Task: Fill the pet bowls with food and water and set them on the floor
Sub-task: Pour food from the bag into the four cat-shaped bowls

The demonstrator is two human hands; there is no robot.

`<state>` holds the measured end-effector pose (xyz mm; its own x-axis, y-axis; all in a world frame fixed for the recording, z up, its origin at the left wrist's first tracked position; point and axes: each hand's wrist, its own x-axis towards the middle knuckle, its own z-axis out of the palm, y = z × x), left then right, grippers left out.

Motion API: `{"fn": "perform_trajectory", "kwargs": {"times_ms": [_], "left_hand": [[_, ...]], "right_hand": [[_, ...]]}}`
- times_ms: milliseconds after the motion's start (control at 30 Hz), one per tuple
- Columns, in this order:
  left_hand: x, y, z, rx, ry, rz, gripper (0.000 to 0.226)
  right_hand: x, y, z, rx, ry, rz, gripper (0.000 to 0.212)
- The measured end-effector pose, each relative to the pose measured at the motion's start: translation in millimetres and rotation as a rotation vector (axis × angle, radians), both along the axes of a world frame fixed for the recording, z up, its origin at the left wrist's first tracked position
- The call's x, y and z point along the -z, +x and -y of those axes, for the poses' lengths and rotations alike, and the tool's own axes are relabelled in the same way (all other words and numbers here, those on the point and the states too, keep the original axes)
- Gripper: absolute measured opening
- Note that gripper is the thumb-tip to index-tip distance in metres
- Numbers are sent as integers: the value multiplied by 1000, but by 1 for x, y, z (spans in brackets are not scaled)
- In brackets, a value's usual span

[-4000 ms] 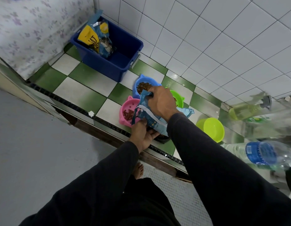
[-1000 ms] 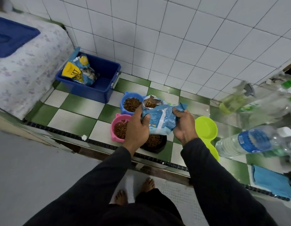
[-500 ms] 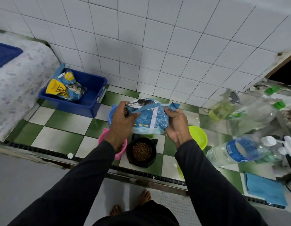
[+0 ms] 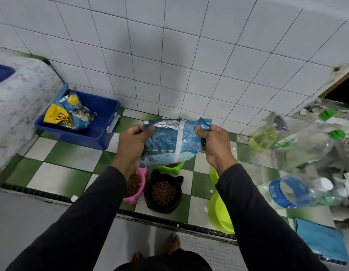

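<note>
A blue pet food bag (image 4: 173, 141) is held upright above the bowls. My left hand (image 4: 133, 142) grips its left top corner and my right hand (image 4: 214, 142) pinches its right top corner. Below it on the green-and-white tiled ledge stand a black bowl (image 4: 163, 191) and a pink bowl (image 4: 136, 184), both holding brown kibble. A green bowl (image 4: 172, 166) with kibble peeks out behind the bag. Two empty lime bowls (image 4: 220, 214) lie partly under my right forearm. A water bottle (image 4: 295, 191) lies on its side at the right.
A blue bin (image 4: 99, 132) with another food bag (image 4: 69, 114) stands at the back left by the tiled wall. More plastic bottles (image 4: 303, 147) and a spray bottle (image 4: 267, 135) crowd the right. A blue cloth (image 4: 320, 241) lies at the ledge's front right.
The bag was tipped over the bowls four seconds ago; now both hands hold it upright by its top corners, raised higher. The view has tilted up toward the wall.
</note>
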<state>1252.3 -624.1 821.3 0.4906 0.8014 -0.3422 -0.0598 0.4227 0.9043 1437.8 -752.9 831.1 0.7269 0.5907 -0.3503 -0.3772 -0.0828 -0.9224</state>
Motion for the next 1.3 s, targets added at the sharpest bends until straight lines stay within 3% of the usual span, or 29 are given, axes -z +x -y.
{"fn": "perform_trajectory", "kwargs": {"times_ms": [233,467,733,1167,1300], "left_hand": [[-8,17,-13,-44,-59,-19,24],[3,16,-30,-45,279,-295,31],[11,3,-56,-83,292,-375,28],[10,-57,-183,-22,268,-300,22],[6,-75,-227,10,253,-255,19]], "right_hand": [[-9,7,-14,26,11,-182,14],[-8,9,-26,45,-36,-293,31],[1,-11,-60,59,-41,-341,20],[-3,-98,-172,131,-8,-441,50],[-6,-130,-205,155,52,-503,50]]}}
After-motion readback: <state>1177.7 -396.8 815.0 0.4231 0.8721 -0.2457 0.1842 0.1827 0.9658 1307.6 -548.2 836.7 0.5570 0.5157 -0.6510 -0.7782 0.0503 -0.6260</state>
